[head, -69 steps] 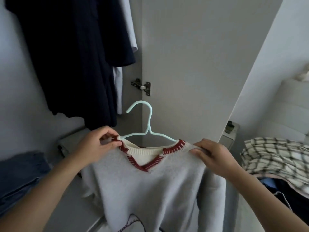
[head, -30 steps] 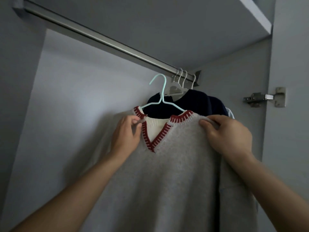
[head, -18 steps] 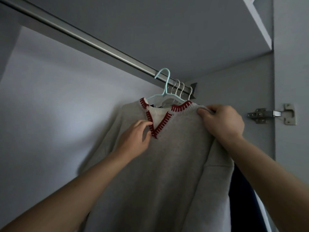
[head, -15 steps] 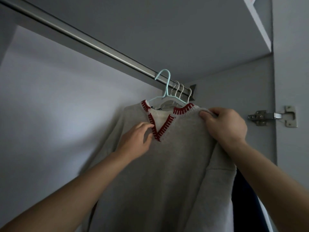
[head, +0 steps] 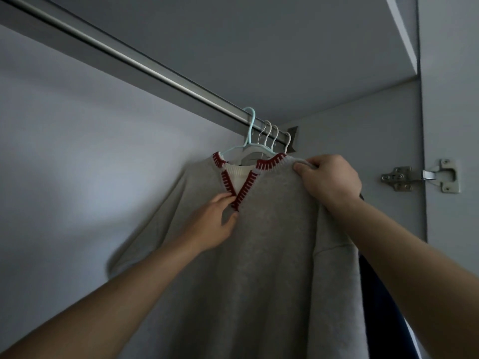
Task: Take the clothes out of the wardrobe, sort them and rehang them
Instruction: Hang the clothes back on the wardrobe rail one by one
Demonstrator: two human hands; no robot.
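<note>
My right hand (head: 328, 178) pinches the shoulder of the sweater (head: 259, 268), its hanger (head: 249, 130) hooked on the rail (head: 145, 66), left hand (head: 213, 222) loosely at the neckline; rehanging looks nearly done.

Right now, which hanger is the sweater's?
Follow the metal rail to its right end, where four hooks sit close together. The sweater's hanger is the leftmost there. Its hook is pale mint, the only coloured one; the other three hooks are silvery or white.
</note>
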